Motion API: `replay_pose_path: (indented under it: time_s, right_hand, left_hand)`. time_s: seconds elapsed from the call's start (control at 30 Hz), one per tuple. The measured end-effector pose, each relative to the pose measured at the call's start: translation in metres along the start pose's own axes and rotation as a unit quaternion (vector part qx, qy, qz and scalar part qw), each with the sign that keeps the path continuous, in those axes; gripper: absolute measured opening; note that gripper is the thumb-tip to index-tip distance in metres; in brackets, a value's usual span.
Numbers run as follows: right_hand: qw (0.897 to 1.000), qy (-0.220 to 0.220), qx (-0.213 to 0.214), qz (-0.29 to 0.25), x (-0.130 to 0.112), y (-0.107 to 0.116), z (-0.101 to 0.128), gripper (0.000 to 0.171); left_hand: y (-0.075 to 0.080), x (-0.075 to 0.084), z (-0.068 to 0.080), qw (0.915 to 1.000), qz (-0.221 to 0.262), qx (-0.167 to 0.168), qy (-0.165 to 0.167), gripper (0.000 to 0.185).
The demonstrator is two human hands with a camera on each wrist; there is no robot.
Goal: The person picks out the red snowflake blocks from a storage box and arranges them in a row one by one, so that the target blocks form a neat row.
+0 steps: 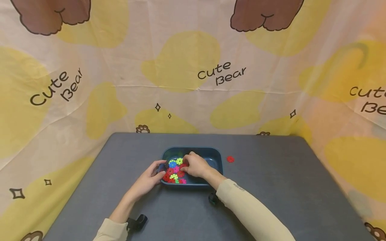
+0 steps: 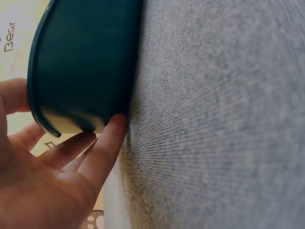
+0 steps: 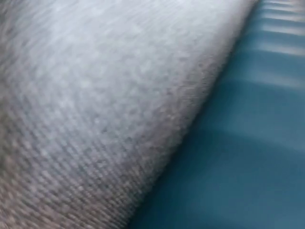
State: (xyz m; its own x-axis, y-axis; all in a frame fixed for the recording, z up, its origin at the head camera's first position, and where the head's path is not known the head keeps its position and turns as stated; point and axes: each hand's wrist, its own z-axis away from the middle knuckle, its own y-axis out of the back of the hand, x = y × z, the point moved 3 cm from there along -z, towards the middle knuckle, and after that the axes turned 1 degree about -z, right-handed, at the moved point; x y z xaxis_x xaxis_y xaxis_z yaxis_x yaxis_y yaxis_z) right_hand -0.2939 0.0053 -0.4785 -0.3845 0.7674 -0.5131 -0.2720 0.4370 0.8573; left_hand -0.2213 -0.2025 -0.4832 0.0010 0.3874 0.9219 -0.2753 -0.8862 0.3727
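A grey table (image 1: 271, 187) carries a blue tray (image 1: 217, 157) and 1 red gear (image 1: 230, 159).

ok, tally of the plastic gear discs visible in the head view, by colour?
Partly hidden by the right hand, so visible ones only, in the blue tray unless noted:
red discs: about 5, plus 1 loose red disc on the table
yellow-green discs: 2
blue disc: 1
pink discs: 2
Total: about 11

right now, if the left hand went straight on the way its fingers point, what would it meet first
The tray. The left hand points up and to the right, its fingers already touching the tray's near-left outer wall, as the left wrist view shows. Pushing on would likely press or slide the tray before reaching the toy gears inside.
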Motion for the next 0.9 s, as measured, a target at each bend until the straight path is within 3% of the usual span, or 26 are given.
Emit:
replay_pose_path:
  time_s: [0.17, 0.67, 0.9]
  right_hand:
    - [0.999, 0.001, -0.008, 0.034, 0.0, -0.004, -0.001, 0.035]
    - [0.999, -0.012, -0.01, -0.048, 0.003, -0.002, 0.001, 0.027]
    - [0.997, 0.021, 0.007, -0.074, -0.003, 0.006, 0.009, 0.025]
  left_hand:
    - [-0.001, 0.001, 0.001, 1.0, -0.002, -0.002, 0.001, 0.05]
    - [-0.001, -0.001, -0.002, 1.0, -0.002, 0.003, 0.001, 0.049]
    - [-0.002, -0.001, -0.002, 1.0, -0.001, 0.004, 0.002, 0.047]
